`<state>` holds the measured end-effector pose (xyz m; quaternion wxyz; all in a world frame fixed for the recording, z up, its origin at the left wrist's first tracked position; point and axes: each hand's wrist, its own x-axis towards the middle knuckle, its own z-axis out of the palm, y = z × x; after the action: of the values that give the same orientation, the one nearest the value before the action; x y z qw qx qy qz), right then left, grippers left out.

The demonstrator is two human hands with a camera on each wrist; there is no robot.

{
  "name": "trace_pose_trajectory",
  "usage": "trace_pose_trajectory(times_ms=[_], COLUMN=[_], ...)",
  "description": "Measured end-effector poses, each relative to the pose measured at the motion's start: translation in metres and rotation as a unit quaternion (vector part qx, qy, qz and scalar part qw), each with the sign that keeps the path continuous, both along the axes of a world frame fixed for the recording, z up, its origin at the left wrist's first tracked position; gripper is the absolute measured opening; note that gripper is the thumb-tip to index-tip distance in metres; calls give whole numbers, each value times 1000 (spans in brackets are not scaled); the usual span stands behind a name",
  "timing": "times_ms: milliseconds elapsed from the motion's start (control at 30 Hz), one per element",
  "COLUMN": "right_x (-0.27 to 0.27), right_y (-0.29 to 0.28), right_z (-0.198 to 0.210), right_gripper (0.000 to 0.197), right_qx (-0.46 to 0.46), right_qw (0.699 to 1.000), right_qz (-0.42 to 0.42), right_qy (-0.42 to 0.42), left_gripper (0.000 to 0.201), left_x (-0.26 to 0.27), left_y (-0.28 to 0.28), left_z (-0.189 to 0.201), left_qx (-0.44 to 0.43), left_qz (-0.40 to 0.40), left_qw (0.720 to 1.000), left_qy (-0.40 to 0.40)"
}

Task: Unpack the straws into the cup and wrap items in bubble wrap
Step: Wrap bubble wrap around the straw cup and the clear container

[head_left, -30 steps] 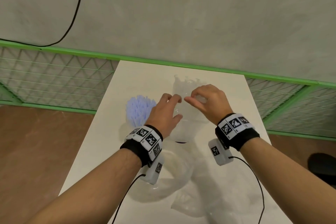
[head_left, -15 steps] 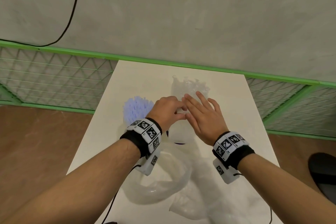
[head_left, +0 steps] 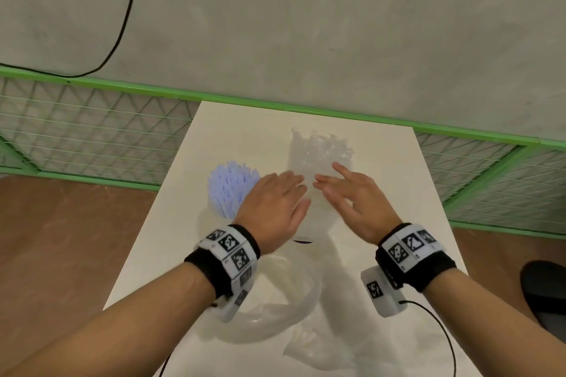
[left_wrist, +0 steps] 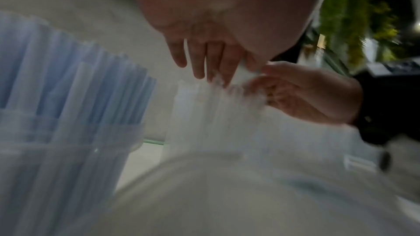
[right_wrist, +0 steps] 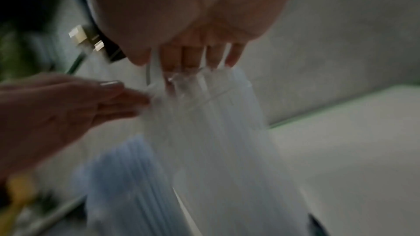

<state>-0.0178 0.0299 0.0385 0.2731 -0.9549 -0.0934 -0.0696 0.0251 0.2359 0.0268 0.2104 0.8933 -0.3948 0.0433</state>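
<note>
Straws (head_left: 231, 190), pale blue and bunched upright, fill a clear cup (head_left: 214, 211) toward the left side of a white table (head_left: 398, 187). Just to the cup's right stands a tall bundle wrapped in clear bubble wrap (head_left: 320, 150), its ruffled top open toward the far edge of the table (what it holds is too blurred to make out). Both hands meet over this bundle. The left hand (head_left: 272, 205) lies flat, fingers straight and together, fingertips resting against the wrap's left side; it grips nothing. The right hand (head_left: 352, 196) is likewise loose and spread, fingers straight, touching the top of the wrap from the right. The left wrist view shows the left fingers (left_wrist: 200, 60) pointing down onto the wrap's frilled edge, with the straws close at left. Nearer the person, a crumpled clear plastic bag (head_left: 275, 300) lies on the table. Behind the table runs a green wire fence (head_left: 92, 131) against a grey wall (head_left: 306, 24).
</note>
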Motion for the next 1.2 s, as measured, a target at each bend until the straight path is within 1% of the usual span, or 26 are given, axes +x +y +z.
trace_pose_trajectory(times_ms=[33, 67, 100, 133, 200, 233, 267, 333, 400, 467, 500, 533, 567, 600, 633, 700, 733, 800, 867, 933, 1000, 1033, 1100, 1133, 1167, 1200], right_x=[5, 12, 19, 26, 36, 38, 40, 38, 37, 38, 39, 43, 48, 53, 59, 70, 74, 79, 79, 75, 73, 73, 79, 83, 86, 86], right_y=[-2, -2, -1, 1, 9, 12, 13, 9, 4, 1, 0, 0, 0, 0, 1, 3, 4, 5, 1, -5, -5, -4, 2, 4, 4, 5], right_z=[3, 6, 8, 9, 5, 1, -4, -10, -9, -7, -5, -3, -2, -2, -3, -5, -6, -8, -9, -12, -12, -10, -5, -3, -3, -2], right_gripper=[50, 48, 45, 44, 51, 54, 55, 53, 42, 31, 29, 30, 33, 40, 48, 61, 64, 63, 57, 51, 48, 46, 44, 47, 54, 60], right_qx=[49, 58, 35, -2, -83, -107, -112, -68, 31, 115, 129, 128, 123, 124, 137, 191, 212, 224, 239, 272, 293, 283, 205, 156, 119, 105], right_qw=[998, 995, 992, 992, 992, 990, 990, 996, 999, 986, 978, 971, 966, 963, 961, 952, 949, 952, 952, 944, 937, 938, 955, 964, 969, 968], right_qz=[-18, -40, -61, -80, -94, -84, -68, -39, -45, -96, -132, -171, -207, -233, -242, -211, -189, -163, -155, -163, -183, -195, -212, -211, -209, -206], right_qy=[-35, -77, -103, -95, 0, 42, 58, 39, -2, -70, -96, -103, -89, -48, 11, 114, 135, 128, 109, 92, 58, 38, 18, 31, 63, 97], left_gripper=[50, 46, 44, 44, 46, 47, 47, 46, 47, 50, 51, 52, 52, 53, 54, 54, 53, 52, 52, 52, 53, 53, 52, 53, 54, 55], left_x=[8, 16, 22, 27, 37, 41, 45, 52, 59, 63, 66, 69, 72, 76, 79, 82, 83, 85, 87, 89, 92, 94, 98, 98, 97, 95], left_y=[-2, -6, -12, -18, -31, -36, -39, -41, -41, -45, -48, -51, -53, -56, -59, -65, -67, -69, -65, -60, -57, -57, -60, -62, -63, -64], left_z=[2, 7, 11, 13, 13, 12, 11, 9, 6, 6, 8, 9, 11, 13, 14, 15, 15, 12, 9, 9, 11, 13, 17, 19, 20, 19], left_qx=[-64, -103, -115, -106, -61, -45, -38, -37, -34, -28, -28, -30, -33, -36, -35, -22, -14, -17, -42, -76, -82, -61, 12, 41, 56, 61], left_qz=[22, 50, 72, 84, 85, 79, 78, 99, 124, 129, 134, 142, 151, 156, 156, 135, 124, 109, 95, 69, 58, 70, 115, 128, 124, 102], left_qw=[998, 993, 990, 988, 988, 987, 985, 978, 974, 970, 967, 963, 957, 952, 950, 956, 960, 964, 962, 959, 958, 962, 972, 976, 981, 986], left_qy=[-4, 11, 41, 72, 112, 130, 150, 179, 186, 202, 214, 228, 245, 259, 268, 261, 249, 241, 251, 265, 269, 258, 204, 173, 142, 113])
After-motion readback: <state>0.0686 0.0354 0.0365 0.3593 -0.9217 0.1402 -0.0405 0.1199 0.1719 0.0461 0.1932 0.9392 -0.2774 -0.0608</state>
